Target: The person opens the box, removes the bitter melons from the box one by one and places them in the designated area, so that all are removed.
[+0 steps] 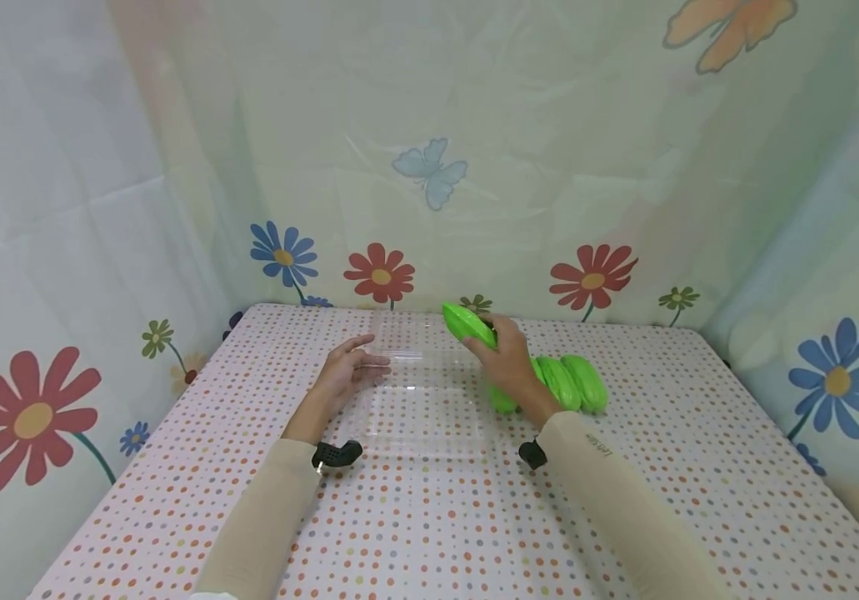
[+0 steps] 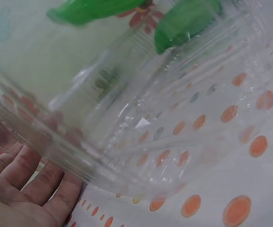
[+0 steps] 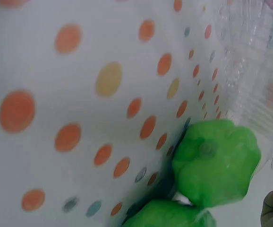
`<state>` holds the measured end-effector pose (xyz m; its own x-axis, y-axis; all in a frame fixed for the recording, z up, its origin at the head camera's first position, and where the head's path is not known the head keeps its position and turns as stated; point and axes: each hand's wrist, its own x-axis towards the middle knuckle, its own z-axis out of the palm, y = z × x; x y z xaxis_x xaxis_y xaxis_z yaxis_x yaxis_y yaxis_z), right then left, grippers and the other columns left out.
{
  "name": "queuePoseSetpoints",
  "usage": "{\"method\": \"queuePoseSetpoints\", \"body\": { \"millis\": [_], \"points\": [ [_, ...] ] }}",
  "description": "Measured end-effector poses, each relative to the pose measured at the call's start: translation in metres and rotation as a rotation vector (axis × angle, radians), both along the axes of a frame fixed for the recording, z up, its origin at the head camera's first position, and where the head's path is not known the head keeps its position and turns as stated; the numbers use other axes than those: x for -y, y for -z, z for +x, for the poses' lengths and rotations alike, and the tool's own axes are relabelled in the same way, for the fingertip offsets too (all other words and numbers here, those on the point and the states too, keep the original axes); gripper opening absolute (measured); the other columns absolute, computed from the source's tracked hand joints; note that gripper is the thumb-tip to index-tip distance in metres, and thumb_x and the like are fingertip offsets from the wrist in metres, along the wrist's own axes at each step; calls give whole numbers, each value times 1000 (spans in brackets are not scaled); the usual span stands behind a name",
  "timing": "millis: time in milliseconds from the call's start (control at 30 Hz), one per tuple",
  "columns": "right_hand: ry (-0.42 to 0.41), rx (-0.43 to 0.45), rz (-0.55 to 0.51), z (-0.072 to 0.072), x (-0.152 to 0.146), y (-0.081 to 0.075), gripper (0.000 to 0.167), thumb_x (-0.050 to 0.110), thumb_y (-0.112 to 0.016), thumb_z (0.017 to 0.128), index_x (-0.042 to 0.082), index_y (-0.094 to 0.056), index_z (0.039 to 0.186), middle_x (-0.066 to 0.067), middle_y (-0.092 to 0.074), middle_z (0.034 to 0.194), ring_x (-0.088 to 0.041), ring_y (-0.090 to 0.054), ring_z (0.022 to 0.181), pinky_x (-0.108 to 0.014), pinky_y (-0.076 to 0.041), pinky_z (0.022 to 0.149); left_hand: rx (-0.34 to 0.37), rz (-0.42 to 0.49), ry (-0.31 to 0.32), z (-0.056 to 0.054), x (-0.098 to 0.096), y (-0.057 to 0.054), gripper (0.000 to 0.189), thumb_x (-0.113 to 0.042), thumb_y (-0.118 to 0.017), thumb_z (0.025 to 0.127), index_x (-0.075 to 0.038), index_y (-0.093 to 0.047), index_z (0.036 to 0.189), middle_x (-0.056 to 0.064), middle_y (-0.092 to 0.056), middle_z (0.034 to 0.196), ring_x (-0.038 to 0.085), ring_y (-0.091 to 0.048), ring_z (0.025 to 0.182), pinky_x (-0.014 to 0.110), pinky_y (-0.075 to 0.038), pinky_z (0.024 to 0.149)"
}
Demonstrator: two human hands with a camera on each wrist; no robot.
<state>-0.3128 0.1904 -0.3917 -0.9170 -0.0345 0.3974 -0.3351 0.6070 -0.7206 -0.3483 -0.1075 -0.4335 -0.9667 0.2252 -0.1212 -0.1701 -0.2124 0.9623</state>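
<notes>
A see-through plastic box (image 1: 425, 417) stands on the table between the hands. My left hand (image 1: 347, 375) is at its left side, fingers extended; in the left wrist view those fingers (image 2: 44, 184) lie right at the clear wall. My right hand (image 1: 507, 358) grips a glossy bright green, ridged, long fruit-shaped piece (image 1: 466, 323), raised over the box's far right part, its pointed end toward the upper left. Several similar green pieces (image 1: 586, 383) lie side by side right of the box, partly hidden by my right forearm. The right wrist view shows the lobed end of one piece (image 3: 214, 163) close up.
A dotted cloth (image 1: 414, 533) covers the table. Behind it hangs a backdrop (image 1: 489, 225) with printed flowers and butterflies, and similar fabric forms the left and right sides. Each wrist wears a black device (image 1: 337, 454).
</notes>
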Motion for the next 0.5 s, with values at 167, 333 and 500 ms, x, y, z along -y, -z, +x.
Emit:
{"method": "queuePoseSetpoints", "body": {
  "millis": [167,333,500],
  "points": [
    [42,6,-1,-2,-13,-1,54,26,-67,97,0,-51,141,-19,-57,129,-32,-54,107,-47,-47,87,-6,-3,5,-2,-1,1,51,-6,-40,104,-9,-39,155,16,-74,109,38,-68,114,49,-52,100],
    [65,-18,13,-3,-23,-1,54,24,-68,97,-3,-52,140,-21,-57,131,-34,-55,111,-51,-48,92,-3,-7,5,-3,-1,0,51,-6,-39,104,-9,-39,155,17,-73,111,40,-67,115,49,-52,100],
    [63,-2,3,-1,-31,3,54,27,-66,97,-2,-52,140,-20,-57,130,-33,-54,110,-50,-48,90,23,-11,-9,-3,0,0,51,-6,-41,104,-12,-41,154,16,-74,111,36,-69,112,47,-53,99]
  ]
}}
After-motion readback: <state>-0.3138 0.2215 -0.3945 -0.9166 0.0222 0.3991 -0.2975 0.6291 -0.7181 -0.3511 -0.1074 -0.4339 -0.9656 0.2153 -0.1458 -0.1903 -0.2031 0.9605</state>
